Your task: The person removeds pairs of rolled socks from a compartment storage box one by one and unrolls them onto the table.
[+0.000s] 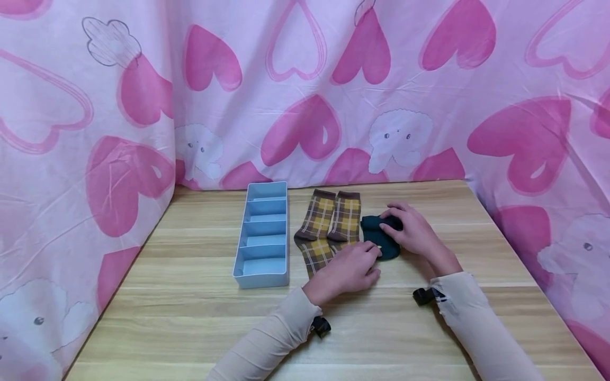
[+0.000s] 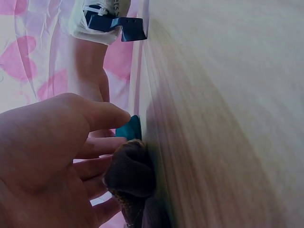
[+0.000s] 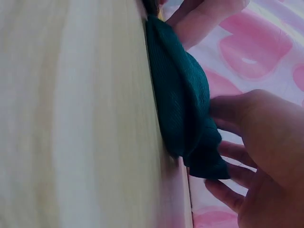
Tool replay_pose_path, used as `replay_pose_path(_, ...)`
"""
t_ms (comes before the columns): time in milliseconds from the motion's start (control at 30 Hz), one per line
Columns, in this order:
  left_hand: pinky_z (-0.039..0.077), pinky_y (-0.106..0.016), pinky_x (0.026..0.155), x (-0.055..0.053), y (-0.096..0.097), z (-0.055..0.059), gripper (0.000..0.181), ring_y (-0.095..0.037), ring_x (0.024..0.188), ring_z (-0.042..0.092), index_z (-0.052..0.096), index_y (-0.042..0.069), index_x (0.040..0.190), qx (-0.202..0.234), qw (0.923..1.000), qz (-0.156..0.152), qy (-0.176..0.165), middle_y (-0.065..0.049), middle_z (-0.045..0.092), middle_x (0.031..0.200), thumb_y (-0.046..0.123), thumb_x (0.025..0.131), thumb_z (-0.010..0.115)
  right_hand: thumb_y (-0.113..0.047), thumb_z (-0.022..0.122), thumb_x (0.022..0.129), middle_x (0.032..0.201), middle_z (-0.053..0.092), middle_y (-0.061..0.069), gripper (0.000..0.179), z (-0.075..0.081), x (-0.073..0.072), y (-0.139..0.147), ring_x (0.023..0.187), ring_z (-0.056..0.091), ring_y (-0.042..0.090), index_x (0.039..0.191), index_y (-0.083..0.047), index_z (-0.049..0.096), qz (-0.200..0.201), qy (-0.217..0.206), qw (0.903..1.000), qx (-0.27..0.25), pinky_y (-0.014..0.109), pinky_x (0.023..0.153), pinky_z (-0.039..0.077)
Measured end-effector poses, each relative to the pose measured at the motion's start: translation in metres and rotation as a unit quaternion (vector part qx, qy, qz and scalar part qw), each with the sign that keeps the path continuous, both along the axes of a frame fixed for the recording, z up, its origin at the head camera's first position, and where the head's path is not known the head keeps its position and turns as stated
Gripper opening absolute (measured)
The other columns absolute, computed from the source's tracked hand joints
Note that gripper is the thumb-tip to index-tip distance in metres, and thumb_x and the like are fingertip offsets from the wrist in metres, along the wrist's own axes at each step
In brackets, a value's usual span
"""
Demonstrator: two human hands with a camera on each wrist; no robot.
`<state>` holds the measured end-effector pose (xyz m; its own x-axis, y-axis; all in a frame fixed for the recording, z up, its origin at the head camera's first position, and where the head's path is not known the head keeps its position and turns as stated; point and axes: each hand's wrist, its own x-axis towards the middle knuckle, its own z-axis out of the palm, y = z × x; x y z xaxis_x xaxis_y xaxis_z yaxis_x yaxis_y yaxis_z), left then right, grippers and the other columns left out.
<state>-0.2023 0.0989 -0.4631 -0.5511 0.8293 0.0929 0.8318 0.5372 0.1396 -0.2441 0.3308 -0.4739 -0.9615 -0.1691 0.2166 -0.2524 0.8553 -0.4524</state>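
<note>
A pair of dark green socks [image 1: 388, 248] lies folded on the table, its upper part doubled over. My right hand [image 1: 414, 230] grips the folded part between thumb and fingers; in the right wrist view the fingertips meet the ribbed green fabric [image 3: 183, 95]. My left hand [image 1: 348, 267] reaches in from the near side, its loosely bent fingers touching the green socks beside a small yellow mark. Under and beside that hand lie brown and yellow plaid socks [image 1: 316, 214], flat side by side, their foot ends partly hidden. In the left wrist view a dark brown sock end [image 2: 130, 171] shows near the fingers.
Left of the plaid socks stands a light blue organizer box [image 1: 263, 282] with several compartments in a row. The wooden table [image 1: 190, 328] ends at a pink heart-patterned curtain [image 1: 300, 127] at the back and sides. Dark wrist mounts [image 1: 321, 327] sit at both cuffs.
</note>
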Motion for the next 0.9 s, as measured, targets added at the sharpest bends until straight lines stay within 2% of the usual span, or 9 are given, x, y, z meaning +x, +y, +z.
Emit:
replay_pose_path(200,0.053,-0.028,0.096,0.000,0.000,0.000,0.038,-0.013,0.112,0.062,0.061,0.016,0.130,0.001,1.0000,0.004,0.006,0.000,0.061,0.129,0.038,0.100,0.058,-0.028,0.078,0.088,0.152,0.044,0.018,0.035,0.002,-0.004,-0.001,0.141,0.037,0.039,0.119,-0.013,0.072,-0.001,0.000,0.9994,0.034,0.067,0.111,0.028)
replay_pose_path(367,0.051,-0.029,0.100,0.000,0.000,-0.001,0.039,-0.014,0.117,0.060,0.060,0.015,0.132,0.000,1.0000,0.005,-0.003,-0.001,0.060,0.132,0.036,0.100,0.058,-0.025,0.075,0.091,0.136,0.058,0.012,0.039,0.004,-0.009,-0.001,0.127,0.051,0.035,0.128,-0.016,0.066,-0.011,0.019,0.9984,0.052,0.056,0.097,0.036)
replay_pose_path(467,0.051,-0.028,0.101,0.000,0.000,-0.002,0.040,-0.013,0.117,0.059,0.059,0.014,0.133,0.000,0.9999,0.005,-0.009,0.000,0.059,0.133,0.036,0.100,0.058,-0.025,0.073,0.092,0.123,0.065,0.006,0.035,0.003,-0.010,-0.001,0.116,0.058,0.030,0.125,-0.021,0.064,-0.018,0.023,0.9982,0.053,0.048,0.089,0.037)
replay_pose_path(567,0.051,-0.028,0.100,0.000,0.000,-0.002,0.041,-0.013,0.116,0.059,0.057,0.015,0.134,-0.004,0.9999,0.009,-0.013,0.000,0.058,0.132,0.037,0.100,0.058,-0.026,0.071,0.094,0.122,0.067,0.005,0.028,0.003,-0.012,-0.001,0.114,0.061,0.029,0.120,-0.021,0.066,-0.017,0.018,0.9983,0.052,0.050,0.092,0.042)
replay_pose_path(667,0.051,-0.028,0.101,0.000,0.000,-0.003,0.041,-0.013,0.117,0.058,0.056,0.016,0.135,-0.008,0.9998,0.012,-0.016,0.000,0.058,0.133,0.038,0.100,0.058,-0.029,0.071,0.094,0.127,0.067,0.008,0.033,0.002,-0.016,-0.001,0.116,0.061,0.031,0.125,-0.019,0.067,-0.013,0.002,0.9983,0.058,0.055,0.098,0.046)
replay_pose_path(800,0.051,-0.028,0.103,0.000,0.000,-0.002,0.043,-0.013,0.118,0.057,0.055,0.016,0.137,-0.015,0.9996,0.013,-0.021,0.000,0.057,0.134,0.038,0.100,0.057,-0.031,0.073,0.092,0.132,0.063,0.011,0.042,0.001,-0.023,-0.003,0.121,0.058,0.034,0.130,-0.016,0.065,-0.015,-0.032,0.9970,0.069,0.061,0.103,0.044)
replay_pose_path(900,0.051,-0.028,0.102,0.001,0.001,-0.002,0.044,-0.013,0.118,0.057,0.054,0.015,0.138,-0.019,0.9996,0.012,-0.018,0.000,0.057,0.134,0.038,0.100,0.057,-0.029,0.073,0.092,0.135,0.060,0.014,0.039,0.001,-0.029,-0.004,0.125,0.053,0.036,0.127,-0.013,0.066,-0.021,-0.044,0.9958,0.078,0.064,0.105,0.039)
